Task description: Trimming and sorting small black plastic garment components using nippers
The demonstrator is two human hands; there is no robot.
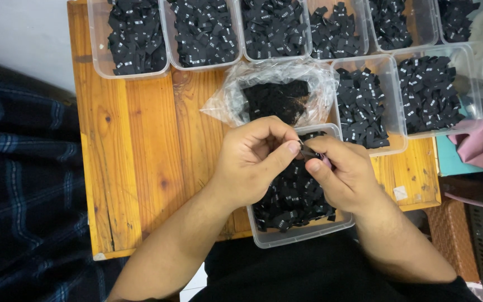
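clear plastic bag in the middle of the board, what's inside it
The clear plastic bag holds a heap of small black fabric labels, like those in the tubs around it. Its near edge is hidden behind the left hand, so how far the heap reaches cannot be seen.

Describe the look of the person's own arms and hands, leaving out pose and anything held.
Both forearms are bare right to the frame's lower edge, with no sleeves showing. The left hand and right hand wear no gloves, and no rings, watch or bracelets are visible. The fingernails are short and unpainted.
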